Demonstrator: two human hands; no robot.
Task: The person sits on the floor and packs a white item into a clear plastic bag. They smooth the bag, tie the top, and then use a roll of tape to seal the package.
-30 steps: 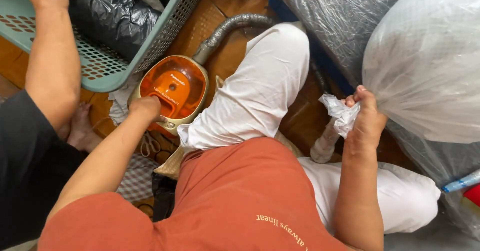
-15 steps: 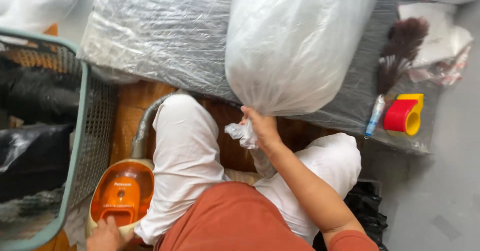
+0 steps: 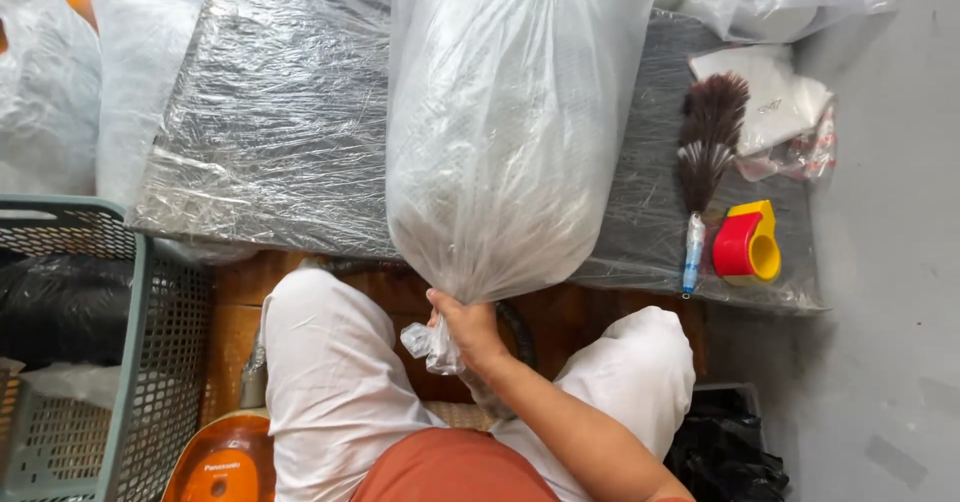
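A person sits on a wooden floor, seen from above, knees in white trousers spread apart. The right hand [image 3: 468,327] is closed tight around the twisted neck of a large clear plastic bag [image 3: 505,132], with the bunched end of the plastic sticking out to the left of the fist. The bag is full and puffed, and it lies lengthwise on top of a flat, dark slab wrapped in clear film [image 3: 270,132], its neck hanging over the slab's near edge between the person's knees. The left hand is out of view, so its grip cannot be told.

On the slab to the right of the bag lies 1 feather duster [image 3: 703,157] with dark plumes and a pale handle. Just beside the handle sits a red and yellow tape dispenser [image 3: 745,244]. Beyond them, folded white plastic sheets [image 3: 775,97] rest near the slab's far right corner.

At the left stands a green mesh laundry basket [image 3: 140,362] holding black plastic bags. An orange vacuum cleaner [image 3: 215,462] sits by the left knee, at the bottom edge.
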